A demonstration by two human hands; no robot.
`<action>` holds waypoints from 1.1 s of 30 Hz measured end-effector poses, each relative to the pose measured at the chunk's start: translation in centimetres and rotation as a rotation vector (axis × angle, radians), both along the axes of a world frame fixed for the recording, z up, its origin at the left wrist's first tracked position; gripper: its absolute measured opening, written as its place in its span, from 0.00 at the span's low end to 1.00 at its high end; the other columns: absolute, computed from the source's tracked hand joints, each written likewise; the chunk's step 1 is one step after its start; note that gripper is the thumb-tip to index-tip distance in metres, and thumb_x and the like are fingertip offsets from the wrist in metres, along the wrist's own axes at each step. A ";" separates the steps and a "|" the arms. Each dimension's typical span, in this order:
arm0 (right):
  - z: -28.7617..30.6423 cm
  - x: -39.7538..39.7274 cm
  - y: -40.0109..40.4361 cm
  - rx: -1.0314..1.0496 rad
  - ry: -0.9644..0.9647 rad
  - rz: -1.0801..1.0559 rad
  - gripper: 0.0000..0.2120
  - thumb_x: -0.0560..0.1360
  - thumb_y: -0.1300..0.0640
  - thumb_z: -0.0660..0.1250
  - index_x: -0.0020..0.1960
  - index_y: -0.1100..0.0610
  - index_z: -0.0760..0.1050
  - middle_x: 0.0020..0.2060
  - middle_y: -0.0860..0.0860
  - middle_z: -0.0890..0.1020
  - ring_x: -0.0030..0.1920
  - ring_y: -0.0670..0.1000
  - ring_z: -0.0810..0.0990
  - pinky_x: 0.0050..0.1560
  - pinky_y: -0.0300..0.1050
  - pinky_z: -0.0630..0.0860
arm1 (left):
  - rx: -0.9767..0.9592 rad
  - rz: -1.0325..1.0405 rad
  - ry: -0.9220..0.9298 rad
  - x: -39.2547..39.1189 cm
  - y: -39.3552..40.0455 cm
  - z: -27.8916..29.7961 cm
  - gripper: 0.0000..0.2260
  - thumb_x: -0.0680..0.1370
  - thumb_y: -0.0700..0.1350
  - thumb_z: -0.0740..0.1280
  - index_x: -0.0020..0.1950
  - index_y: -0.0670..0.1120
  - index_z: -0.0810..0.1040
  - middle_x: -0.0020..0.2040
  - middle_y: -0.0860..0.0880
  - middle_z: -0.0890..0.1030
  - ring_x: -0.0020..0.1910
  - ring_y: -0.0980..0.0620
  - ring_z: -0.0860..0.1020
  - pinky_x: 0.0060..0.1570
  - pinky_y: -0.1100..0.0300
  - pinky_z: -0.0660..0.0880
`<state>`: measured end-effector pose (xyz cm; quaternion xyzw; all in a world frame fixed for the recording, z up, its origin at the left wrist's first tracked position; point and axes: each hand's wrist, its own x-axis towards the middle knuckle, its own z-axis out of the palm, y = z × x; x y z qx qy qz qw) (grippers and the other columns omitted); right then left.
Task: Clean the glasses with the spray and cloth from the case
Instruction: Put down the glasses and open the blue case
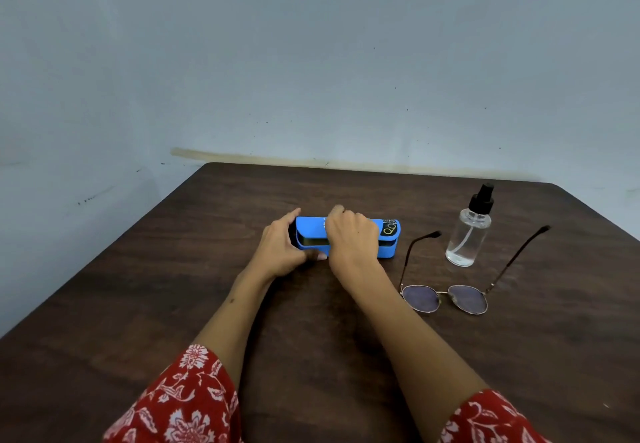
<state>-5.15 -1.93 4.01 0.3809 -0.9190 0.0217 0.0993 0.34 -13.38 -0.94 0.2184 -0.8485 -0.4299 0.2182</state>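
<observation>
A blue glasses case (388, 234) lies on the dark wooden table (173, 286), its lid lifted a crack so a dark gap shows along the front. My left hand (280, 248) grips the case's left end. My right hand (349, 238) rests over the middle of the lid, fingers curled on it. Round metal-rimmed glasses (445, 297) lie to the right with both temples unfolded, pointing away from me. A clear spray bottle (467, 234) with a black pump top stands upright behind them. No cloth is visible.
The table's far edge meets a pale grey-blue wall (311, 61). Red floral sleeves (180, 404) cover my upper arms at the bottom of the view.
</observation>
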 end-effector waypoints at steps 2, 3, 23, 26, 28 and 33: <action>0.8 -0.1 -0.1 -0.025 -0.033 -0.024 0.21 0.69 0.58 0.73 0.57 0.61 0.67 0.52 0.55 0.78 0.53 0.55 0.78 0.44 0.44 0.70 | 0.008 -0.006 0.001 -0.1 -0.1 -0.1 0.48 0.61 0.42 0.80 0.75 0.41 0.58 0.71 0.45 0.69 0.69 0.49 0.69 0.66 0.58 0.66; 1.3 -0.2 -0.2 -0.034 -0.047 -0.030 0.19 0.70 0.61 0.72 0.57 0.61 0.68 0.52 0.55 0.78 0.54 0.55 0.77 0.45 0.44 0.70 | 0.009 -0.011 0.000 -0.1 -0.2 -0.1 0.48 0.61 0.42 0.81 0.75 0.41 0.60 0.71 0.47 0.69 0.69 0.49 0.68 0.66 0.58 0.67; 2.9 -4.0 -3.5 -0.236 -0.212 -0.107 0.06 0.74 0.67 0.62 0.45 0.58 0.68 0.49 0.55 0.80 0.51 0.55 0.78 0.57 0.48 0.69 | 0.052 -0.033 -0.051 -0.3 -0.3 -0.1 0.45 0.64 0.41 0.79 0.75 0.42 0.58 0.75 0.46 0.62 0.74 0.48 0.61 0.69 0.58 0.60; 2.7 -3.8 -3.3 -0.228 -0.183 -0.102 0.06 0.74 0.67 0.62 0.50 0.60 0.72 0.50 0.56 0.80 0.53 0.56 0.77 0.63 0.49 0.66 | 0.060 -0.027 -0.050 -0.3 -0.3 -0.1 0.45 0.64 0.42 0.79 0.75 0.42 0.58 0.75 0.45 0.61 0.74 0.48 0.60 0.69 0.56 0.61; 2.6 -3.6 -3.0 -0.225 -0.169 -0.109 0.09 0.73 0.67 0.62 0.53 0.61 0.73 0.52 0.57 0.80 0.56 0.57 0.75 0.68 0.50 0.63 | 0.065 -0.022 -0.038 -0.3 -0.2 -0.1 0.46 0.63 0.42 0.79 0.75 0.42 0.58 0.76 0.45 0.61 0.74 0.48 0.60 0.70 0.56 0.61; 3.0 -2.1 -1.1 -0.507 0.047 -0.280 0.13 0.72 0.65 0.63 0.57 0.60 0.71 0.56 0.56 0.77 0.59 0.57 0.72 0.56 0.49 0.68 | 0.073 -0.015 0.003 -0.1 0.0 -0.2 0.44 0.64 0.40 0.79 0.74 0.41 0.59 0.75 0.45 0.63 0.74 0.48 0.61 0.68 0.58 0.60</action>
